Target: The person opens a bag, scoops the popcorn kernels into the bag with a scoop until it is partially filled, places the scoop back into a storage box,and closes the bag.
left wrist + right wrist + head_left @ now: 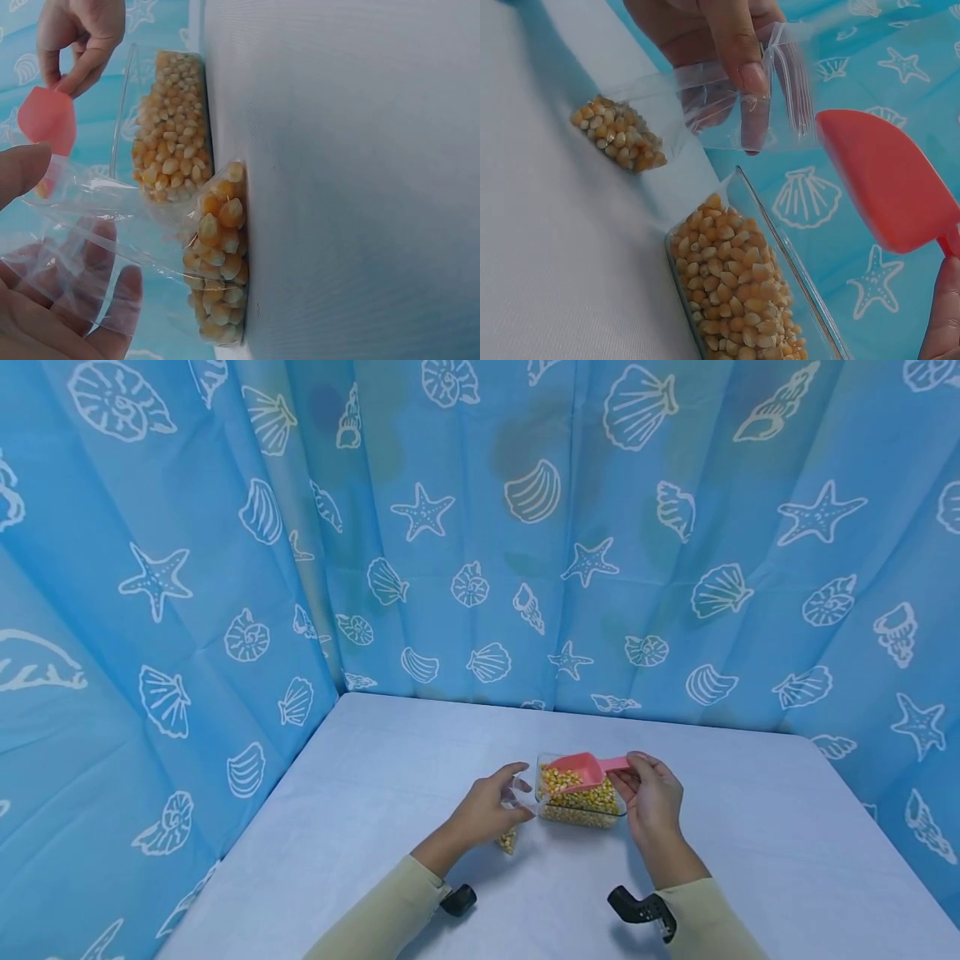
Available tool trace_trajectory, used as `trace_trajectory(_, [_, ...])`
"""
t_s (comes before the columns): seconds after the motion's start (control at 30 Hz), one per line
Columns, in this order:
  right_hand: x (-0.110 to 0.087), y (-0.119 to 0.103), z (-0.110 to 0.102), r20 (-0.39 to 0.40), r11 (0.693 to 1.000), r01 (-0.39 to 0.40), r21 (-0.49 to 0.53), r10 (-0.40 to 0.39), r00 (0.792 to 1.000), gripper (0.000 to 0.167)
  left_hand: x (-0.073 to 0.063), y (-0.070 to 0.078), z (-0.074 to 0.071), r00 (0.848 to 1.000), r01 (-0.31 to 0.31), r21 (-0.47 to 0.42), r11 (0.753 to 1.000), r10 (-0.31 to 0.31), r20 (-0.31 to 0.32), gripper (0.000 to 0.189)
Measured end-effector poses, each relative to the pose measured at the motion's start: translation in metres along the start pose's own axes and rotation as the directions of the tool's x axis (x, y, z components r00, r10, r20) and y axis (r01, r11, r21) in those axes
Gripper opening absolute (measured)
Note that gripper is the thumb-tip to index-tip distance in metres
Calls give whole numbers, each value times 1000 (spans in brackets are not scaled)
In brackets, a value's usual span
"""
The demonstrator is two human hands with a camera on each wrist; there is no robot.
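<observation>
Short of the table's far edge (450, 714), left hand (487, 806) grips bag (217, 259); right hand (654, 797) pinches scoop (885, 180). Advise slow tipping, bag mouth wide.

Left wrist view | we hold a clear plastic bag (157, 234) in our left hand (37, 315), fingers showing through the film | corn kernels (221, 289) fill its end, by the white tabletop (360, 180) | just beside, a transparent container (139, 84) of more kernels | our right hand (82, 37) grips a coral-red scoop (46, 120) | blue curtain (163, 21) beyond
</observation>
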State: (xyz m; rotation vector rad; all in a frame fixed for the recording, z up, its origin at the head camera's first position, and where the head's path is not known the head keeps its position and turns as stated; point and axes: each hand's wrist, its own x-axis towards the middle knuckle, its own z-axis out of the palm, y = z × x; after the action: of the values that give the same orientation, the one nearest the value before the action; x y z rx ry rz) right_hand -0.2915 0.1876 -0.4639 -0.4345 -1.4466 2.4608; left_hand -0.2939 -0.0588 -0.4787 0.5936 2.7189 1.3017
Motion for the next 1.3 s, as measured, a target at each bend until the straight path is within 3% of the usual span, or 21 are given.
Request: trace_trajectory(1.3, [-6,-7,11,43,991,90,-102,-86,995,27,-1,0,-1,1000,-11,-16,1000,11,5,66])
